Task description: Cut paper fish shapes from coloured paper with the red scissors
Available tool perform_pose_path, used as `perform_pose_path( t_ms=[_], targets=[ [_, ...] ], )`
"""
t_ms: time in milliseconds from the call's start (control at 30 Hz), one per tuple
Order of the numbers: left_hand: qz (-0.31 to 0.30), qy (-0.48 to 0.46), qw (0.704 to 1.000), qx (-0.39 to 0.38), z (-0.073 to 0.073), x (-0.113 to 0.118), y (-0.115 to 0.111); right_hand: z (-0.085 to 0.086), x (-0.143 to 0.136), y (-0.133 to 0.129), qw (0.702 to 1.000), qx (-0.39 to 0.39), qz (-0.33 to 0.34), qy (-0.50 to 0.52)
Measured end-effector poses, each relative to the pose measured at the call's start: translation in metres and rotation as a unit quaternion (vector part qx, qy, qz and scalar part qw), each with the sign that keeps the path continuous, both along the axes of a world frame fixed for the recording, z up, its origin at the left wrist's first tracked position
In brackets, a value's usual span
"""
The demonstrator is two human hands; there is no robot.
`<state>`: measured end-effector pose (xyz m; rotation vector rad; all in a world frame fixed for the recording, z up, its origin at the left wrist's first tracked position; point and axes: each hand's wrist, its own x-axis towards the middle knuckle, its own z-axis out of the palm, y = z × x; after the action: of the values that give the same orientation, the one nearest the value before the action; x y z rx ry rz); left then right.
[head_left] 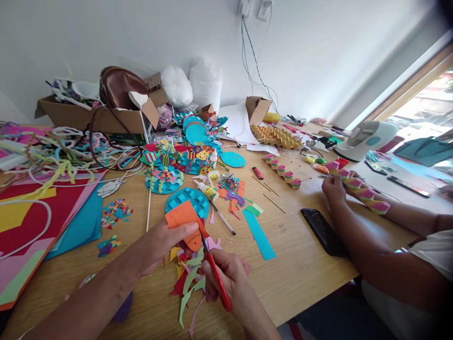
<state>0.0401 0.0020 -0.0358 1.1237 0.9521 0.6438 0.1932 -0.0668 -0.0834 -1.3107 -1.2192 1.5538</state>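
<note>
My left hand [166, 241] pinches a piece of orange paper [182, 215] on which fish outlines are drawn. Red-handled scissors [218, 281] are gripped in my right hand [230, 278], their blades at the paper's right edge beside my left thumb. Part of the blades is hidden behind the paper. Below both hands lies a heap of paper scraps [189, 278] in green, red, yellow and pink. Just beyond the orange paper is a blue disc with paper loops [187, 200]. A glue bottle [207, 190] and a pen [222, 217] lie close by.
At right, another person's hands [334, 191] hold a pink-and-green egg-carton strip [368, 196]. A black phone [323, 231] lies before them. Coloured paper sheets [78, 231] are stacked at left. Decorated paper fish [177, 156] and a cardboard box [95, 123] stand farther back. A blue strip [260, 236] lies mid-table.
</note>
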Motion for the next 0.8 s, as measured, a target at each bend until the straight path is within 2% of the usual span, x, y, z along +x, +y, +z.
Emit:
perform_pose_path(
  t_ms=[167, 300, 567, 667, 800],
  targets=[
    [0.052, 0.018, 0.999, -0.001, 0.002, 0.008, -0.002, -0.002, -0.004, 0.000, 0.999, -0.016, 0.000, 0.035],
    [0.081, 0.027, 0.996, 0.020, -0.002, 0.015, -0.006, -0.006, -0.007, -0.001, 0.995, 0.000, -0.004, 0.096],
    [0.048, 0.044, 0.996, 0.054, -0.012, 0.014, -0.013, -0.016, -0.008, -0.001, 0.988, 0.023, -0.010, 0.152],
    [0.053, 0.038, 0.998, 0.022, -0.010, 0.012, -0.014, -0.016, -0.007, -0.001, 0.987, 0.022, -0.004, 0.158],
    [0.051, -0.003, 0.996, -0.078, -0.007, 0.011, -0.013, -0.014, -0.007, 0.000, 0.988, 0.013, 0.005, 0.151]
  ],
)
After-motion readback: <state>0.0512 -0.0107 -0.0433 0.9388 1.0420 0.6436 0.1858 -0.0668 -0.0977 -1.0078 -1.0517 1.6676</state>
